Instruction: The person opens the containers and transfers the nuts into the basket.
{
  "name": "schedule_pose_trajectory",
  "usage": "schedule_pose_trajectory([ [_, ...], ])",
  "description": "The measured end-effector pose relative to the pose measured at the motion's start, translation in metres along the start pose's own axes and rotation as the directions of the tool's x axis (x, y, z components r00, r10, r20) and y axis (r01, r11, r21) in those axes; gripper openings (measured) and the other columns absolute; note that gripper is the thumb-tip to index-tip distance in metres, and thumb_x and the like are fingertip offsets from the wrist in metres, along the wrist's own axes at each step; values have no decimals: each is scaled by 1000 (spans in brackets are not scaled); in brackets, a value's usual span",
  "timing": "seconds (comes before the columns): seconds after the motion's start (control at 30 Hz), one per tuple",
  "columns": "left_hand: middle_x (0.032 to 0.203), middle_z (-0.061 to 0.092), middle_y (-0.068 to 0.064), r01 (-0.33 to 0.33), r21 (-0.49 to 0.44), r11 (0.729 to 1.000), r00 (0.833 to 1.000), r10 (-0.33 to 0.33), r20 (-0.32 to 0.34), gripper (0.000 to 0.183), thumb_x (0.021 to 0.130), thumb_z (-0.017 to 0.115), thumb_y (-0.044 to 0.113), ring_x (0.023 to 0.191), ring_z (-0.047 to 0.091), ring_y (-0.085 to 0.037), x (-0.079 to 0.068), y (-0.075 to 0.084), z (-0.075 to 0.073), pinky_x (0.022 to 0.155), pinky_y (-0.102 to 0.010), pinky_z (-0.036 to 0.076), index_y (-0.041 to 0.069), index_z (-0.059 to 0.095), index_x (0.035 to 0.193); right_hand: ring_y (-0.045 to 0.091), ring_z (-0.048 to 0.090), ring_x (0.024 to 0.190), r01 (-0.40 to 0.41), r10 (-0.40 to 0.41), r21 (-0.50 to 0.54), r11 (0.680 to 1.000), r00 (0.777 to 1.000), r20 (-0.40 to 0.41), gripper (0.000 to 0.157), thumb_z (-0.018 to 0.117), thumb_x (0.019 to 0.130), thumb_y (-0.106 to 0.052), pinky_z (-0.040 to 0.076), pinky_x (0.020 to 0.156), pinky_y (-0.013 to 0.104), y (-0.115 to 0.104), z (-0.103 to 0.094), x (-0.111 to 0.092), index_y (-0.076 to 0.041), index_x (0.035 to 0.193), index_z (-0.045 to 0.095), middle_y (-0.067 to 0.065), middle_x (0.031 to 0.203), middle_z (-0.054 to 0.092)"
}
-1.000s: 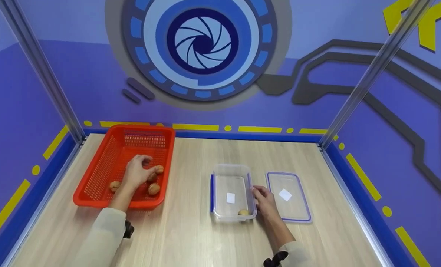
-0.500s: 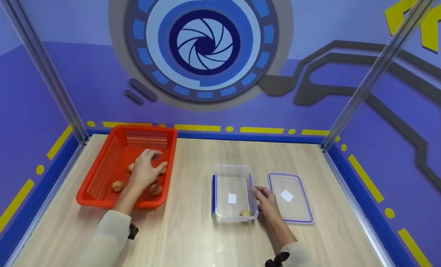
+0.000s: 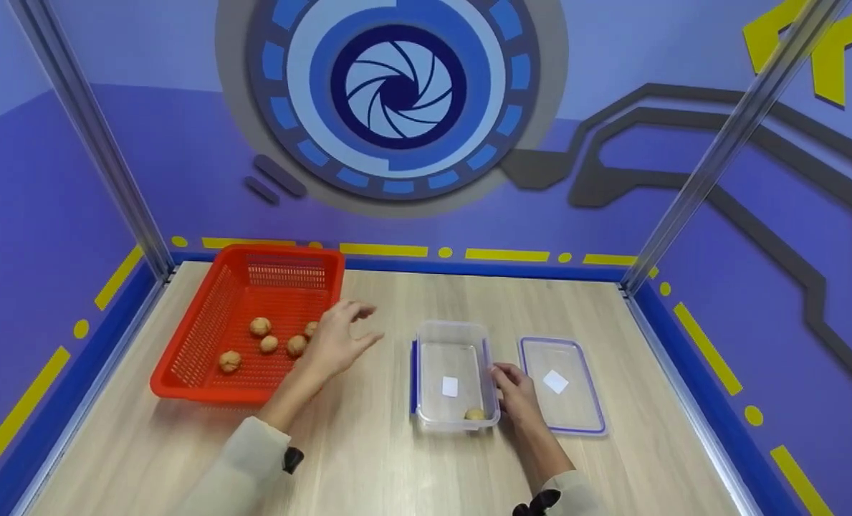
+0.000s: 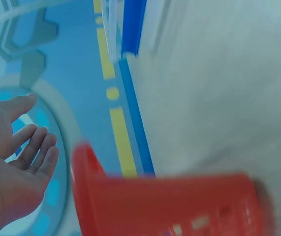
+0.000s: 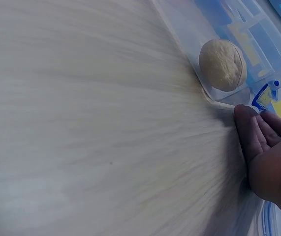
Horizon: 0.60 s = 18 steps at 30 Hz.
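Observation:
My left hand (image 3: 336,340) hovers over the right rim of the red plastic basket (image 3: 182,358). Its thumb and fingers are spread apart; in the left wrist view the palm shows with nothing in it. Several walnuts (image 3: 259,327) lie on the basket floor, some close to my left wrist. At the right side of a clear lidless food container (image 3: 448,358), my right hand (image 3: 517,394) grips the wall between thumb and fingers. One walnut (image 5: 222,65) sits in the container's near right corner.
The container's clear lid (image 3: 569,401), with a purple-edged rim, lies flat on the table to the right of my right hand. Patterned blue panels (image 3: 411,222) enclose the wooden table (image 3: 375,459) at the back and sides.
My left hand has moved right, from inside the basket to over its right rim, uncovering walnuts. The right hand stays at the container.

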<state>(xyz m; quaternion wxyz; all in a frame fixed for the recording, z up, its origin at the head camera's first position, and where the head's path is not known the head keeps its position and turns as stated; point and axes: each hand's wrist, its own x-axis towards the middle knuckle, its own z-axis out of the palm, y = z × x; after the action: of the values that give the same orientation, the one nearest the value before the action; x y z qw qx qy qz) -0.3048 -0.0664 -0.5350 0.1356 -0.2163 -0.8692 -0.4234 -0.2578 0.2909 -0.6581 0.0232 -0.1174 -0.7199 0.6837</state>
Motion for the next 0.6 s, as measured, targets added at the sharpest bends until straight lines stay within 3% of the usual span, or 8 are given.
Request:
schedule_pose_trajectory([
  [0.17, 121, 69, -10, -15, -40, 999, 996, 19, 93, 41, 91, 85, 17, 112, 67, -28, -7, 18, 25, 99, -44, 57, 3, 70, 126, 39, 60, 120, -8, 8, 0, 1000, 1000, 12, 35, 61, 108, -20, 58, 91, 43, -2, 1, 0, 8, 130, 63, 21, 128, 64],
  [0.37, 119, 68, -5, -70, -60, 996, 985, 78, 152, 39, 91, 86, 18, 111, 67, -23, -9, 32, 56, 98, -39, 57, 6, 72, 125, 32, 62, 115, 1, -1, -6, 1000, 1000, -21, 37, 65, 107, -27, 57, 87, 37, -2, 2, -2, 3, 129, 66, 13, 124, 66],
  [0.6, 120, 68, -5, -91, -80, 993, 975, 105, 194, 38, 92, 86, 19, 113, 67, -21, -9, 45, 82, 99, -37, 57, 9, 71, 125, 28, 62, 105, 41, -41, 5, 999, 999, -11, 36, 65, 106, -22, 59, 77, 36, 1, 2, -1, 6, 128, 65, 23, 120, 65],
])
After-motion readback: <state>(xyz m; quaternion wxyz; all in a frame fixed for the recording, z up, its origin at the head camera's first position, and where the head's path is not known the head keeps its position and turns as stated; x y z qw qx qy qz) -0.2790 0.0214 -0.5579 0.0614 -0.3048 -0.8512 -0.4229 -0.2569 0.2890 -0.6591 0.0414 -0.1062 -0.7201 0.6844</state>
